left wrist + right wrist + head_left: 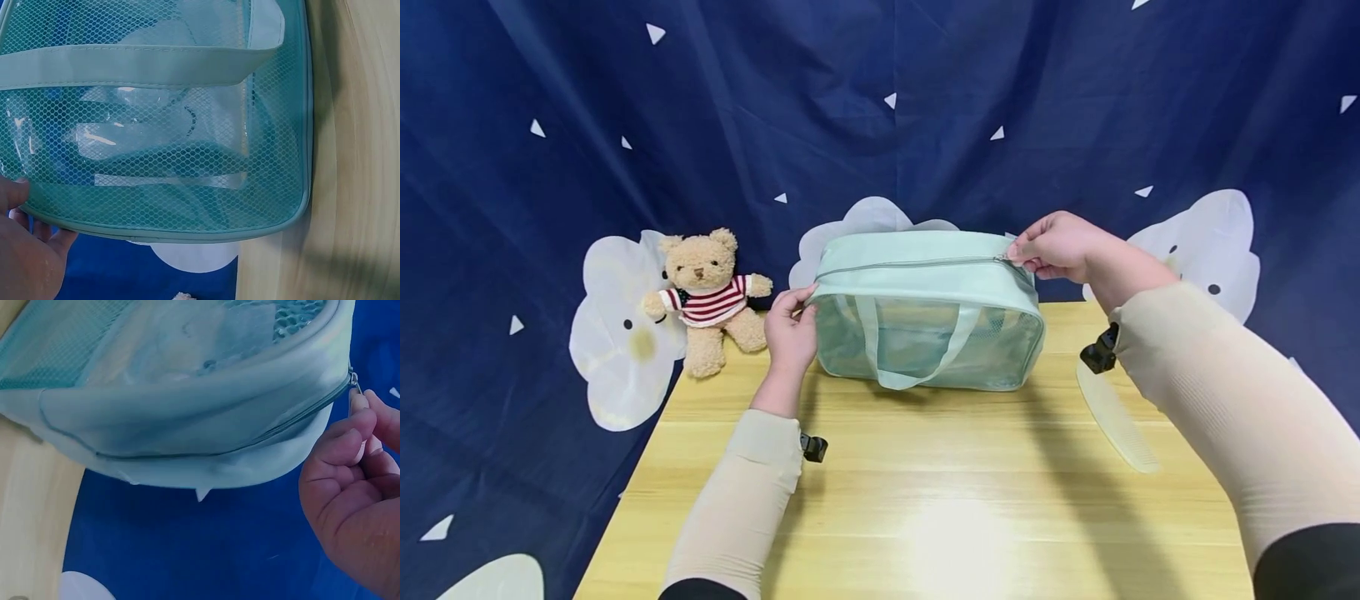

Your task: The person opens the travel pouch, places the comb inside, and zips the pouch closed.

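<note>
A mint-green toiletry bag (925, 333) with see-through mesh sides stands upright near the back of the table, its strap handle (958, 337) drooping over the front. Its zipper (917, 264) runs along the top and looks closed from the left up to the pull. My right hand (1056, 247) pinches the zipper pull (355, 379) near the bag's top right end. With thumb and fingers, my left hand (793, 329) grips the bag's upper left edge; the left wrist view shows that hand (31, 250) only in part. No contents can be made out through the mesh.
To the left sits a teddy bear (700, 287) in a striped sweater, against the dark blue curtain (820, 100). A pale comb (1116, 417) lies on the wooden table (865, 467) at right, partly under my right forearm.
</note>
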`<state>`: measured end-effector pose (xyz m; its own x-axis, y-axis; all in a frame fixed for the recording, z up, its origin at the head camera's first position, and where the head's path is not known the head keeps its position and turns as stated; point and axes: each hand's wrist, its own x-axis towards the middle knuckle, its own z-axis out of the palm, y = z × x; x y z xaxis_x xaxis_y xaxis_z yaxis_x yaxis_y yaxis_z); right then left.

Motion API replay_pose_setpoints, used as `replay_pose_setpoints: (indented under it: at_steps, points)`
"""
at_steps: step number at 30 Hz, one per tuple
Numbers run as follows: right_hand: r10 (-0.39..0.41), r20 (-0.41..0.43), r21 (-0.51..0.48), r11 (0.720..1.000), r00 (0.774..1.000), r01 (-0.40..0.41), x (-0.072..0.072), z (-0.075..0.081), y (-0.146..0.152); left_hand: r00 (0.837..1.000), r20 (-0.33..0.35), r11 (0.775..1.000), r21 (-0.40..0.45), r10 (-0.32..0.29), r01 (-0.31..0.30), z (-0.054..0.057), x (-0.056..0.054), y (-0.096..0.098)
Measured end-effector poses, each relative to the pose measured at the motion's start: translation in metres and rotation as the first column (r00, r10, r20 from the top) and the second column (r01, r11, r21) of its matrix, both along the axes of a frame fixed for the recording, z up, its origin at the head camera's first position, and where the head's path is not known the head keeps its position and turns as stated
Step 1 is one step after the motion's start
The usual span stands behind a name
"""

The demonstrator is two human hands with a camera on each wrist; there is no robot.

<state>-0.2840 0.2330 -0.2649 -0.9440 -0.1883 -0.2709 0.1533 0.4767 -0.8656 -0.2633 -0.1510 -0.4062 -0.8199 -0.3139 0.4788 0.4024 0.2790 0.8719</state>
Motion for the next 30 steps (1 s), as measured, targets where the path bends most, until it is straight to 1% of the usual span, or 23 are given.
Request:
replay_pose_setpoints:
  at_steps: [1,6,13,16,21,26,30]
  points:
    - [0.0,-0.001,0.001,1.0,1.0,0.0,-0.001,0.002,-0.004,1.0,0.001,1.0,0.008,-0.002,0.002,-0.005,-0.004,-0.002]
    - [0.001,0.003,0.003,1.0,1.0,-0.001,-0.004,0.007,-0.024,1.0,0.008,1.0,0.007,-0.01,0.01,-0.004,-0.003,-0.002]
    - [0.003,0.013,0.042,0.999,1.0,-0.004,-0.011,0.012,-0.049,1.0,-0.015,1.0,-0.011,-0.022,0.021,-0.004,-0.003,-0.001]
    - [0.007,0.015,0.052,0.999,1.0,-0.007,-0.014,0.014,-0.06,1.0,-0.009,1.0,-0.009,-0.018,0.018,-0.003,-0.003,-0.001]
    - [-0.001,0.025,0.039,0.999,1.0,0.0,-0.018,0.013,-0.079,1.0,0.005,1.0,-0.013,-0.008,0.008,-0.002,-0.001,0.0]
    - [-0.022,0.019,-0.005,1.0,1.0,0.022,-0.022,0.011,-0.1,1.0,0.007,1.0,-0.023,-0.003,0.003,-0.003,-0.002,0.0]
    - [-0.018,0.012,0.003,1.0,1.0,0.018,-0.022,0.009,-0.115,1.0,-0.004,1.0,-0.023,-0.005,0.005,-0.003,-0.002,0.001]
